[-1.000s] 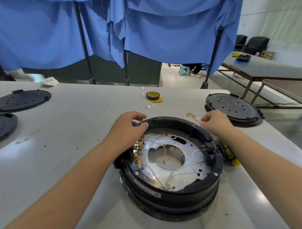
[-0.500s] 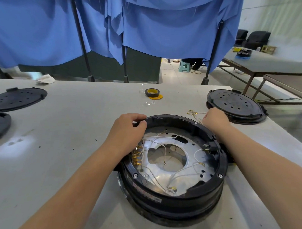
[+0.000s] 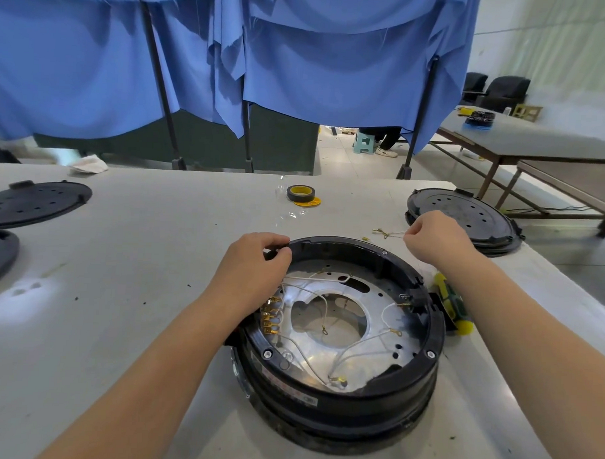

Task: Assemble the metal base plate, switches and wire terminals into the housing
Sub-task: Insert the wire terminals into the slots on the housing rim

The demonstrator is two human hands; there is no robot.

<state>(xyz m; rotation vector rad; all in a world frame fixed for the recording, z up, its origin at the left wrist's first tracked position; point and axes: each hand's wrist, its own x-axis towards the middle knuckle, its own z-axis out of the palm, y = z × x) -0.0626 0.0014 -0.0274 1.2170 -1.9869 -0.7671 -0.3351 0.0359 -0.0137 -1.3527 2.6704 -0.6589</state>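
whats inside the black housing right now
Inside the black housing lies the metal base plate with white wires and gold terminals. The left hand gripping the rim covers part of the left side.

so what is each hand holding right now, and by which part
Left hand grips the round black plastic housing by its far-left rim. Right hand pinches a thin white wire with gold terminals at its end.

A roll of black tape (image 3: 300, 193) stands on the far bench (image 3: 120, 291) beside a yellow disc (image 3: 309, 202); a crumpled white rag (image 3: 89, 163) lies at the left (far edge); blue curtains (image 3: 300, 57) hang behind.
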